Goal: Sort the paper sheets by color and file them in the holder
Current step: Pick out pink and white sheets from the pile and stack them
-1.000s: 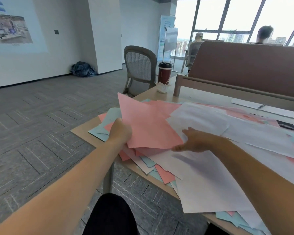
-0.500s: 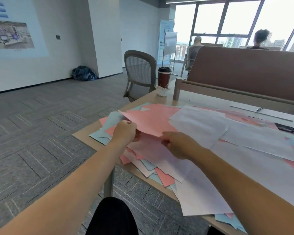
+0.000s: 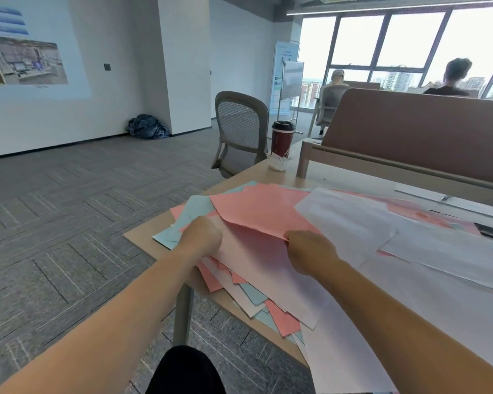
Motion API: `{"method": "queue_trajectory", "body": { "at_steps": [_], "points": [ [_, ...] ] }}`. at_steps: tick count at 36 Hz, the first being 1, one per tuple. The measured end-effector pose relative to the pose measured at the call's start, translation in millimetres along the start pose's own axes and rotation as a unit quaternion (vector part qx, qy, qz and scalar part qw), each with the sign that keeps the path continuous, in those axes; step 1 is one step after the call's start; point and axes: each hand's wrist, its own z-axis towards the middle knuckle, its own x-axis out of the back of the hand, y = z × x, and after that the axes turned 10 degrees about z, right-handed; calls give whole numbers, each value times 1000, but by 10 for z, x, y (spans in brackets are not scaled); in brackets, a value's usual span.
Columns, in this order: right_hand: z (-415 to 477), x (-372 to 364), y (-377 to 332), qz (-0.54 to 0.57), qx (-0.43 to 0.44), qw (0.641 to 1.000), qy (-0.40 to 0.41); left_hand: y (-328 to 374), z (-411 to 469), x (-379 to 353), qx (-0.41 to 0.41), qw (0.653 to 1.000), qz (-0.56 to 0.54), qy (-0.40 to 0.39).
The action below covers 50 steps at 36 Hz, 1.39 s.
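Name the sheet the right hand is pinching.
The large, uppermost salmon-pink sheet: the right hand pinches its near corner; the white sheets lie to its right.

The one camera sits on my head, looking forward and down along both forearms. My left hand (image 3: pixel 201 237) and right hand (image 3: pixel 310 254) fall mid-frame, close below it, over the paper sheets (image 3: pixel 262 211) at the near corner of the desk (image 3: pixel 141 236). The wide lens also takes in my knee (image 3: pixel 182 371) at the bottom edge, the carpet (image 3: pixel 69 223) to the left and the windows (image 3: pixel 410 44) far ahead
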Motion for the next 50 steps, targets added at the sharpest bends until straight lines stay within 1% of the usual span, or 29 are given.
{"method": "queue_trajectory", "body": {
  "at_steps": [4, 8, 13, 18, 24, 26, 34, 38, 41, 43, 45, 46, 50],
  "points": [
    [-1, -3, 9, -2, -10, 1000, 6, 4, 37, 4, 14, 1000, -13, 11],
    [-5, 9, 41, 7, -14, 1000, 3, -12, 77, -44, -12, 1000, 16, -9],
    [37, -30, 33, 58, -10, 997, -56, -13, 121, -45, 9, 1000, -16, -15],
    [72, -57, -24, 57, 4, 996, -66, 5, 225, -20, 53, 993, -97, 35],
    [95, -76, -79, 55, -10, 995, -80, -47, 287, -24, 83, 991, -95, 51],
    [100, -84, -92, 49, -11, 996, -77, -72, 294, -33, 73, 993, -78, 49],
    [145, -104, -113, 41, -6, 998, -53, -131, 365, 5, 47, 998, -40, 10],
    [185, -150, -72, 44, 2, 999, -16, -186, 407, 7, 40, 999, -28, 5],
    [227, -162, -62, 39, 13, 999, 14, -159, 382, 72, 25, 999, 3, -42],
    [254, -163, -70, 45, 25, 998, 20, -107, 327, 134, 15, 996, 38, -82],
    [274, -156, -93, 49, 34, 998, 20, -72, 297, 159, -12, 993, 69, -95],
    [278, -151, -105, 51, 38, 998, 19, -78, 307, 151, -21, 994, 72, -84],
    [304, -102, -137, 70, 34, 997, 24, -113, 353, 118, -41, 998, 45, 12]
  ]
}}
